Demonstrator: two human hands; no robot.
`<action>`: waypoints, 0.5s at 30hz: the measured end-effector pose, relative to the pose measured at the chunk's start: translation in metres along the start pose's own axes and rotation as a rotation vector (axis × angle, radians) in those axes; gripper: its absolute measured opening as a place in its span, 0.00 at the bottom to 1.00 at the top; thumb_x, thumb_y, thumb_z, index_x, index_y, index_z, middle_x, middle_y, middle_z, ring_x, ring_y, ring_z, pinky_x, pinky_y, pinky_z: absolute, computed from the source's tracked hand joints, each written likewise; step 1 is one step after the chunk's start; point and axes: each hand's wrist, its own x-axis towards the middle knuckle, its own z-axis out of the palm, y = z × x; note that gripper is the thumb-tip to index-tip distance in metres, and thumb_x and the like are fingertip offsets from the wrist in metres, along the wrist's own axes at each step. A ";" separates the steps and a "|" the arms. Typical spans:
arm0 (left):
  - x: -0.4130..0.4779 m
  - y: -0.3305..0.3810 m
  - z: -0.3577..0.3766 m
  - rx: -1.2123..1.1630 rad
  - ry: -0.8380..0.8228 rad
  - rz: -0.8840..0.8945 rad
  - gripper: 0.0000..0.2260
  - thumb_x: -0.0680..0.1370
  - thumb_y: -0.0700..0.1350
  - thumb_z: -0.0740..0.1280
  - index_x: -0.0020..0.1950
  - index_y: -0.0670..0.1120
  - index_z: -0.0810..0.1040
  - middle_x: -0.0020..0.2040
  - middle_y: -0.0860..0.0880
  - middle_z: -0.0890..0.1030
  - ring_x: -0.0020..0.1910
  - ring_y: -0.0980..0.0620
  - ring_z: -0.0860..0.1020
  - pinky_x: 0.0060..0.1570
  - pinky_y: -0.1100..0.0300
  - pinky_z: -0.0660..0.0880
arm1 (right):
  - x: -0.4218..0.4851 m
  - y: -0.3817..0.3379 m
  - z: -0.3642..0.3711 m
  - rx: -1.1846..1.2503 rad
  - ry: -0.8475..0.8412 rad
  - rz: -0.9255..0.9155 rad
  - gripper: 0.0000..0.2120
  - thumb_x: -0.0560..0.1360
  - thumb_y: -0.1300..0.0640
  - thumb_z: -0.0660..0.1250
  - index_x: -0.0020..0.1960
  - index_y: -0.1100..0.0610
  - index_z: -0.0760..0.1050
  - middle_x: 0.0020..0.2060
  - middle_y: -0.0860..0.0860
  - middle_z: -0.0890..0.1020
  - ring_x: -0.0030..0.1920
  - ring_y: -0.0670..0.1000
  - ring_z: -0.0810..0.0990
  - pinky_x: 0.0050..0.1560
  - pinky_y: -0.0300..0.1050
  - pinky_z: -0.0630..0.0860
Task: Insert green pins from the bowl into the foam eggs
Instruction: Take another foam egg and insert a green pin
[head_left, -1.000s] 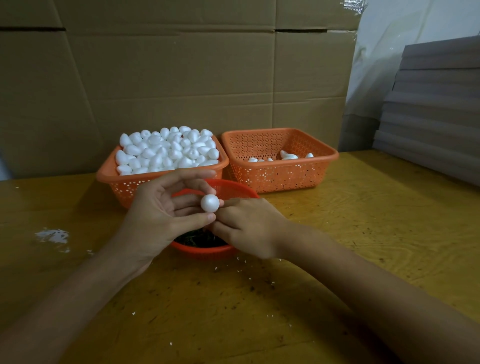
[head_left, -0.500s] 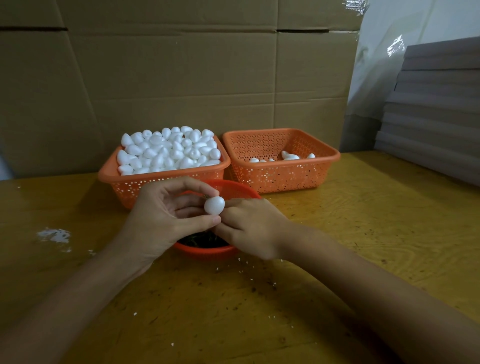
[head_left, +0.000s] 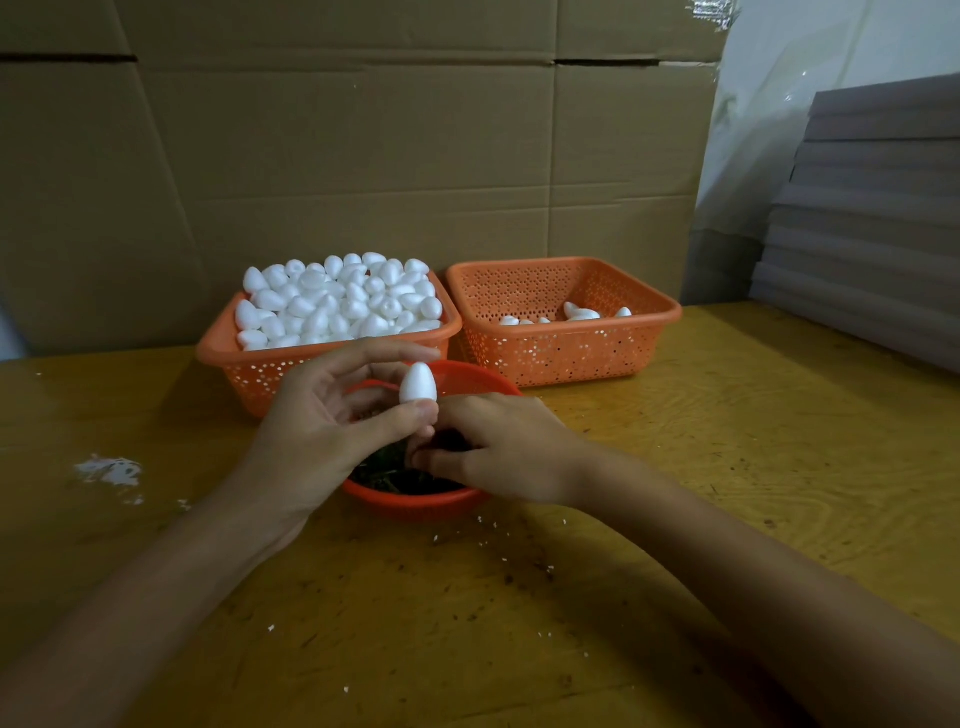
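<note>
1. Pinching the egg (head_left: 417, 383) upright, tip up, the left hand (head_left: 317, 431) sits above the bowl (head_left: 415, 501).
2. Right hand (head_left: 509, 447) curls into the bowl's pins (head_left: 387, 470), just below the egg's blunt end; I cannot tell whether it grasps one.

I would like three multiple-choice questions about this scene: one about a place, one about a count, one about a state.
1. Where does the bowl stand?
A) in front of the full basket
B) behind it
C) on the floor
2. How many baskets are on the table?
A) one
B) two
C) three
3. What does the left hand do?
A) lies flat on the table
B) hangs empty
C) pinches an egg
Answers: A, the bowl is nearer to the camera than the full basket; B, there is the full basket and a nearly empty basket; C, the thumb and fingers pinch the egg above the bowl.
</note>
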 end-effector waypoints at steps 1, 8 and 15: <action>0.000 0.000 0.000 -0.003 0.002 -0.006 0.18 0.71 0.42 0.80 0.60 0.52 0.86 0.53 0.44 0.85 0.49 0.42 0.87 0.50 0.57 0.84 | 0.000 0.001 -0.001 0.048 0.004 0.003 0.09 0.81 0.46 0.67 0.59 0.46 0.80 0.56 0.43 0.83 0.59 0.46 0.79 0.56 0.48 0.74; 0.002 0.000 0.001 -0.197 0.116 -0.051 0.18 0.71 0.48 0.77 0.59 0.44 0.83 0.50 0.42 0.86 0.47 0.43 0.87 0.48 0.56 0.84 | 0.007 0.008 0.003 0.285 0.123 0.029 0.05 0.75 0.52 0.77 0.49 0.46 0.84 0.45 0.41 0.86 0.49 0.40 0.82 0.56 0.51 0.79; 0.004 0.000 -0.001 -0.338 0.207 -0.068 0.19 0.71 0.47 0.77 0.60 0.44 0.80 0.48 0.44 0.87 0.47 0.45 0.87 0.46 0.58 0.83 | 0.006 0.020 0.001 0.854 0.318 0.029 0.08 0.71 0.64 0.80 0.49 0.62 0.85 0.42 0.54 0.88 0.46 0.48 0.87 0.54 0.43 0.83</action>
